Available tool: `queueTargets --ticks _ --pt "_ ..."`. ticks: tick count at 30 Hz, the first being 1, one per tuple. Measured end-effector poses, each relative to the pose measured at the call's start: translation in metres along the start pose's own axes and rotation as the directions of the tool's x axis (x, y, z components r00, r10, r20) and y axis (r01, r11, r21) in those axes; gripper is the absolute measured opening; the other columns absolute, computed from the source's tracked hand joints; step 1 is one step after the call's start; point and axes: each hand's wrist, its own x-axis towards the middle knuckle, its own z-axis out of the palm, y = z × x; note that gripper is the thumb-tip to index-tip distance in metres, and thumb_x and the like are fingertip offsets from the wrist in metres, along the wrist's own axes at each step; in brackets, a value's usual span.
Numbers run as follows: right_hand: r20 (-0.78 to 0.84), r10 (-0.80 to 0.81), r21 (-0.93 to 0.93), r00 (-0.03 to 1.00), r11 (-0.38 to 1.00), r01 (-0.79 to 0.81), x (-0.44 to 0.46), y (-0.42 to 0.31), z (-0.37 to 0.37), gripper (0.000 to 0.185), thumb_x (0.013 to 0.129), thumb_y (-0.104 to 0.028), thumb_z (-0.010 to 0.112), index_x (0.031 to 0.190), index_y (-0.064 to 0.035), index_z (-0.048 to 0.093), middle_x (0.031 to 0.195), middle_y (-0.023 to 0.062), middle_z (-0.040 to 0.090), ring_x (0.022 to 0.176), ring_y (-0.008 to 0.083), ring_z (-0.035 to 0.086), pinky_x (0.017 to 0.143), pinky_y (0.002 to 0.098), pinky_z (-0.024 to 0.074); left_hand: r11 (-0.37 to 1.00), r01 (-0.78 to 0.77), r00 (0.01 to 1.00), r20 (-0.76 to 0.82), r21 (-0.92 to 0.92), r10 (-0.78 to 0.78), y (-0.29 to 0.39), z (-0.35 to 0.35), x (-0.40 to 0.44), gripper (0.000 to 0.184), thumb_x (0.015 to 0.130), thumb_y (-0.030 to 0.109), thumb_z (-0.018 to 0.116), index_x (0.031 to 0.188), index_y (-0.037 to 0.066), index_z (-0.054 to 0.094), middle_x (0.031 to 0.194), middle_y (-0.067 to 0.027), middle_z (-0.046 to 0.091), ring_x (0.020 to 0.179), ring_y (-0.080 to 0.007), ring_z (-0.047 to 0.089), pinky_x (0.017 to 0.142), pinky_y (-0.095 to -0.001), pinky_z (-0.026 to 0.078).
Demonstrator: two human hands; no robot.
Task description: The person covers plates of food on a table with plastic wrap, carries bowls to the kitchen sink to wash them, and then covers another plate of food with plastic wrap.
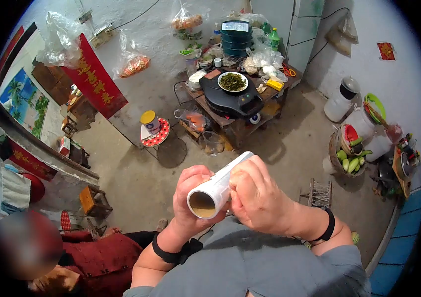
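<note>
Roll [223, 182] in both hands [262, 200]; plate [234, 91] (white) holds dark greens [232, 81].

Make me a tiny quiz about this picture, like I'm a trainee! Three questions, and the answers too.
1. Who holds the white roll? A) left hand only B) right hand only C) both hands
2. True or false: the white plate sits on the black appliance.
3. Fill in: the tub on the red-dotted stool has a ____ lid.

Key: 1. C. 2. True. 3. yellow.
</note>
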Motion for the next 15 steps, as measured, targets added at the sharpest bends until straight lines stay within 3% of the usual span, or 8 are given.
queueTargets --ticks 3,6,8,10,12,13,14,15 --pt "0.015 -0.05 -0.159 0.999 0.986 0.052 0.003 0.004 0.002 0.026 0.069 -0.003 0.056 0.09 0.0067 0.045 0.091 0.018 0.043 0.085 0.0329 0.044 0.078 0.0425 0.0395 1.0 -0.016 1.0 -0.004 0.005 0.016 0.0 -0.003 -0.001 0.056 0.061 0.016 0.075 0.106 0.007 0.042 0.094 -0.0117 0.05 0.084 -0.0248 0.051 0.072 -0.0351 0.045" --pt "-0.051 -0.052 -0.158 0.997 0.986 0.043 0.011 0.016 -0.007 0.022 0.069 -0.002 0.056 0.087 0.0051 0.046 0.09 0.0156 0.044 0.084 0.031 0.045 0.074 0.0414 0.0396 0.998 -0.004 0.997 0.077 -0.066 0.009 0.007 -0.005 -0.005 0.058 0.058 0.013 0.078 0.106 0.006 0.046 0.097 -0.0117 0.053 0.084 -0.0264 0.053 0.074 -0.035 0.045" --pt "-0.076 -0.027 -0.105 0.997 0.994 0.019 0.013 0.014 -0.01 0.017 0.071 -0.001 0.054 0.086 0.0031 0.046 0.087 0.0129 0.046 0.079 0.0297 0.046 0.069 0.0401 0.0394 0.956 0.15 0.989 0.047 -0.251 -0.143 0.004 -0.004 -0.009 0.059 0.06 0.017 0.076 0.108 0.004 0.045 0.099 -0.0123 0.052 0.088 -0.0232 0.053 0.076 -0.0348 0.044" --pt "-0.094 0.055 0.162 0.994 0.986 -0.039 0.012 0.012 -0.014 0.013 0.075 0.0 0.052 0.085 0.0017 0.045 0.081 0.0114 0.047 0.074 0.0295 0.046 0.067 0.0387 0.0395 0.946 0.179 0.983 0.008 -0.271 -0.184 0.001 -0.006 -0.008 0.058 0.062 0.015 0.072 0.111 0.003 0.043 0.1 -0.0126 0.052 0.089 -0.0223 0.053 0.078 -0.0348 0.044" --pt "-0.077 0.056 0.23 0.995 0.973 -0.037 0.009 0.014 -0.015 0.012 0.079 -0.003 0.051 0.089 0.0007 0.045 0.08 0.0121 0.05 0.071 0.0292 0.048 0.066 0.0372 0.0412 0.885 0.276 0.961 0.085 -0.375 -0.263 0.004 -0.009 -0.007 0.058 0.062 0.008 0.067 0.114 0.003 0.041 0.1 -0.0129 0.052 0.091 -0.0217 0.053 0.079 -0.0341 0.044" --pt "-0.083 0.128 0.39 0.988 0.917 -0.086 0.006 0.016 -0.011 0.017 0.08 -0.009 0.054 0.091 0.0008 0.046 0.083 0.0131 0.052 0.073 0.0292 0.05 0.067 0.0364 0.0425 0.884 0.28 0.96 0.103 -0.375 -0.261 0.006 -0.007 -0.005 0.057 0.061 -0.001 0.06 0.114 0.003 0.04 0.101 -0.0131 0.052 0.092 -0.0207 0.053 0.08 -0.0332 0.044" --pt "-0.076 0.2 0.537 0.977 0.833 -0.129 0.004 0.016 -0.009 0.023 0.08 -0.014 0.057 0.094 0.001 0.047 0.087 0.0141 0.053 0.076 0.0291 0.052 0.068 0.0356 0.0438 0.885 0.281 0.96 0.103 -0.372 -0.262 0.007 -0.007 -0.005 0.057 0.061 -0.001 0.06 0.114 0.003 0.04 0.101 -0.0131 0.052 0.092 -0.0207 0.053 0.08 -0.0332 0.044" --pt "-0.076 0.199 0.538 0.977 0.833 -0.128 0.004 0.014 -0.008 0.023 0.08 -0.014 0.057 0.094 0.001 0.047 0.087 0.0141 0.053 0.076 0.0291 0.052 0.068 0.0356 0.0438 0.842 0.339 0.941 0.133 -0.42 -0.312 0.008 -0.007 -0.005 0.058 0.06 -0.004 0.059 0.114 0.003 0.039 0.102 -0.0132 0.052 0.093 -0.0202 0.053 0.081 -0.0334 0.044"
